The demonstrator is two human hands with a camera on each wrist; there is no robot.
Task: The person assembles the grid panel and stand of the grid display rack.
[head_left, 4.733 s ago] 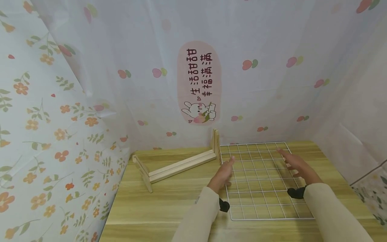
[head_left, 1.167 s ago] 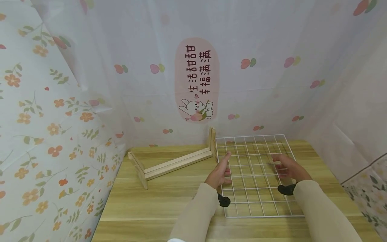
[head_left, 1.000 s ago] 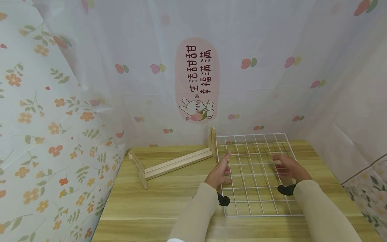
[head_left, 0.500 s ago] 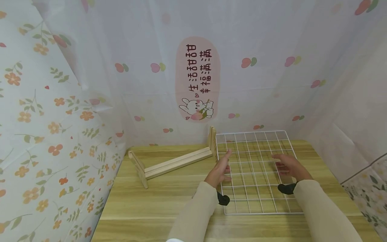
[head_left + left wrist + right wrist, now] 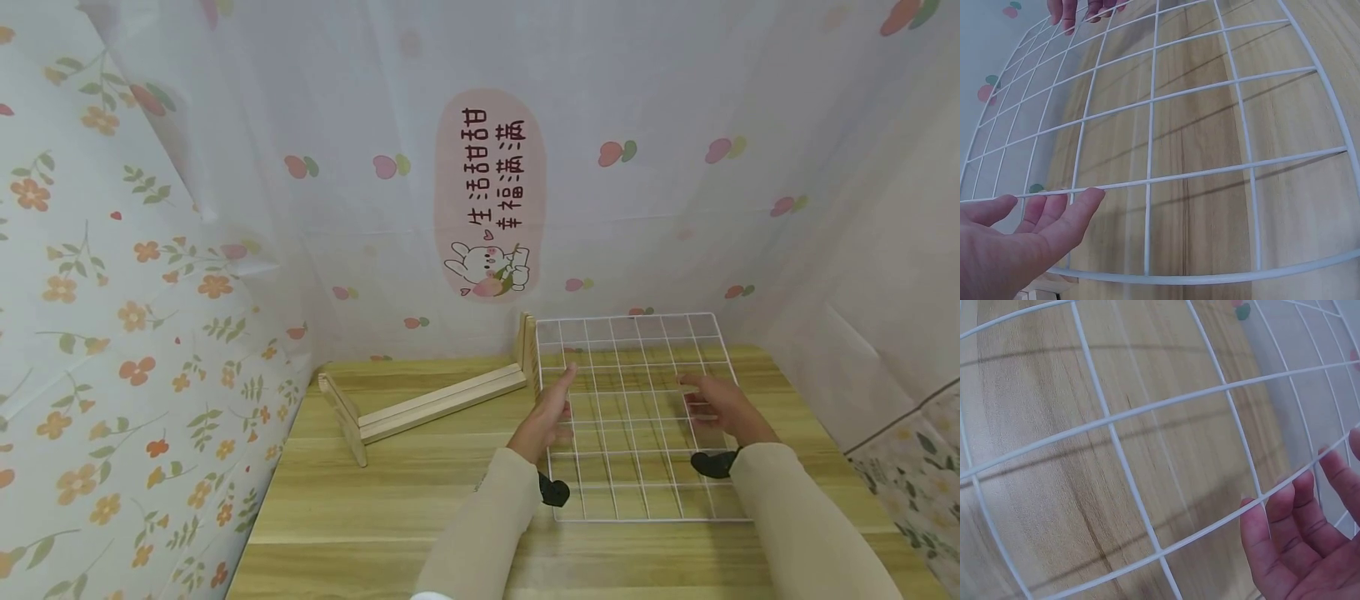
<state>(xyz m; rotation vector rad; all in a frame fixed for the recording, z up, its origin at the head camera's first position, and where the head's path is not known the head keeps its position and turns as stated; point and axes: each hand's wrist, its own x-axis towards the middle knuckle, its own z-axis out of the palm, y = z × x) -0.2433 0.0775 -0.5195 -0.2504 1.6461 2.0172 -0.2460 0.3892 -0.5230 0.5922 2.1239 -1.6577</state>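
Note:
A white wire grid panel (image 5: 637, 421) stands tilted above the wooden table, its far edge raised in front of the back curtain. At its left side my left hand (image 5: 548, 417) grips the panel; in the left wrist view the fingers (image 5: 1075, 215) hook under a wire and the thumb lies over it. On the right side, my right hand (image 5: 723, 408) holds the panel too, with fingertips (image 5: 1282, 500) curled at a wire in the right wrist view. Left of the panel, a pale wooden stand (image 5: 442, 404) with two upright end pieces and a double crossbar rests on the table.
The wood-grain table (image 5: 360, 525) runs to a printed curtain (image 5: 637, 225) at the back. Floral cloth (image 5: 150, 350) hangs on the left side and a pale sheet (image 5: 862, 333) on the right. The stand's right upright is close beside the panel's left edge.
The panel's far edge has risen steadily, and its near edge has shifted slightly away from me. Both hands keep their places at the panel's sides. The wooden stand has not moved.

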